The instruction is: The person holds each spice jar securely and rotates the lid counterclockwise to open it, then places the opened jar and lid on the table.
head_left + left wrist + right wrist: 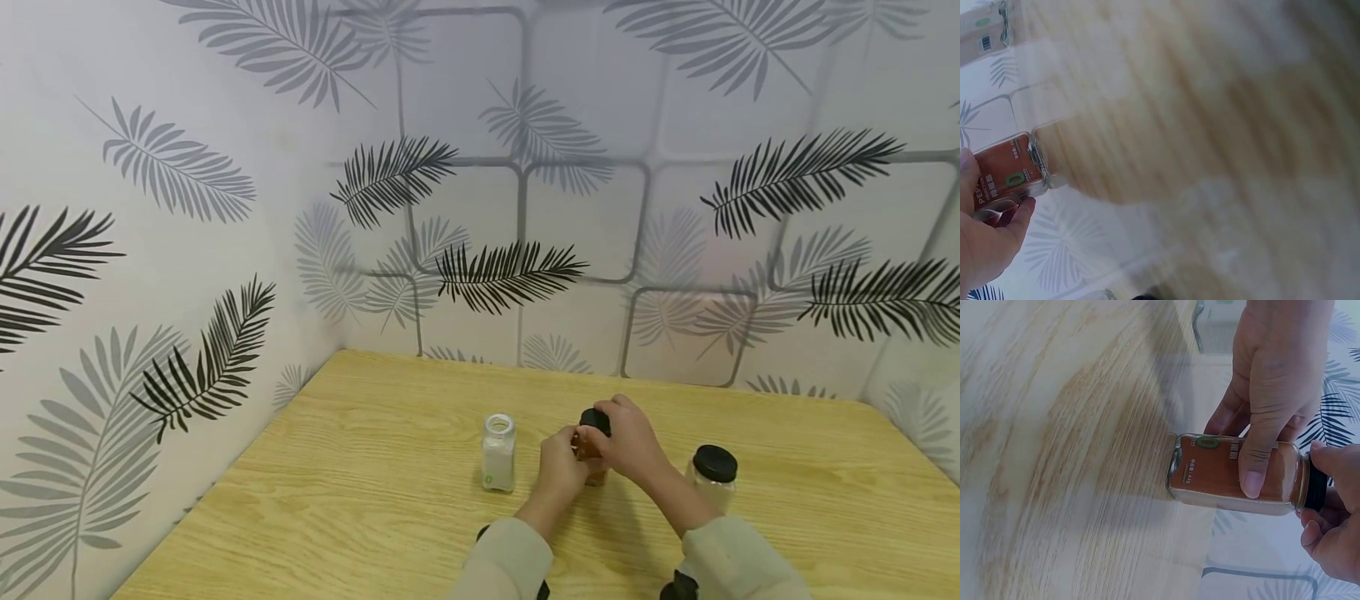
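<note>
A square glass spice jar [1222,472] of reddish-brown powder stands upright on the wooden table. My left hand [562,467] grips its body, with the thumb across one side in the right wrist view. At the top, my right hand [628,440] pinches the black cap [1316,481], which sits on the jar's neck. The left wrist view shows the jar's label [1007,172] with a green ring, and the left fingers around it. To the left stands a lidless glass jar [498,458] of white contents.
Right of the hands, partly behind the right forearm, is another jar [712,475] with a black lid and pale contents. The wood-grain table [337,467] meets walls [465,208] patterned with grey and black leaves at its back and left.
</note>
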